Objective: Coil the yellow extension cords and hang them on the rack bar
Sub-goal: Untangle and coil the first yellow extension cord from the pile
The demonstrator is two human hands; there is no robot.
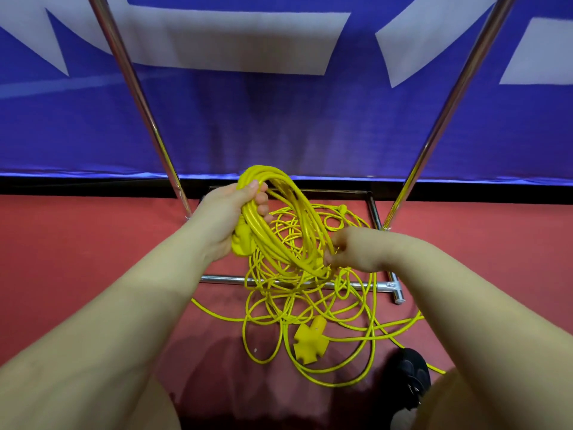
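Cords, yellow, two lots: coil (279, 218) held up above the red floor (77, 259), loose tangle (310, 305) sprawled below across the rack's base bar (279, 281). Left hand (229, 218) wrapped round the top of the coil, fingers (262, 198) curled tight over the bundled loops, thumb on the outside. Yellow plug (240, 240) tucked against the left palm, under the coil. Right hand (350, 249) at the coil's lower edge, fingers bent in and pinching the strands there. Multi-outlet end (308, 338) lying flat on the floor amid the tangle, near the black shoe (409, 373). Two chrome uprights (136, 97) rising either side, left and right (449, 103), feet planted on the floor. Blue banner (279, 125) with white lettering hanging behind. Top rack bar out of frame.
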